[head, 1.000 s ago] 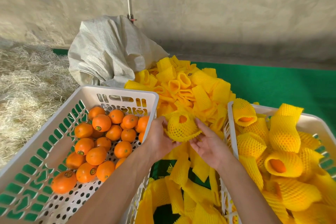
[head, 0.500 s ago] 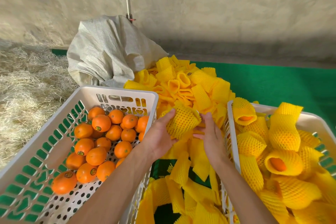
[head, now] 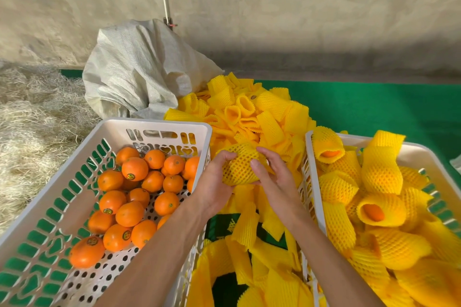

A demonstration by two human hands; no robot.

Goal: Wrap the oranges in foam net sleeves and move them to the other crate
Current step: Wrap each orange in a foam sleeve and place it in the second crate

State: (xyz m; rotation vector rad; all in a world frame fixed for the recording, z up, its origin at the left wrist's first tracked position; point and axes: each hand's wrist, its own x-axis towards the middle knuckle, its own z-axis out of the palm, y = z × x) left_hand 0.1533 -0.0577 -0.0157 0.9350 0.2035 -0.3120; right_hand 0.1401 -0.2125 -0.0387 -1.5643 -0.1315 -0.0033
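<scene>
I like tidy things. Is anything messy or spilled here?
Yes. Loose sleeves lie heaped and scattered on the green mat between the crates, not in any container. The oranges sit neatly in the left crate; none have rolled out.

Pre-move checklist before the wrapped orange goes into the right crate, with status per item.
1. Orange sleeved: ok. The wrapped orange shows net all over its visible side; its ends are hidden.
2. Grip: ok. The left hand and right hand both hold it, fingers curled round it.
3. Position: not ok yet. It sits over the loose sleeve pile, between the crates, not over the right crate.
4. Landing room: cannot tell. The right crate is heaped with wrapped fruit up to its rim.
5. Path: ok. Nothing stands between the hands and that crate's near wall.
6. Supply: ok. Bare oranges remain in the left crate.
</scene>
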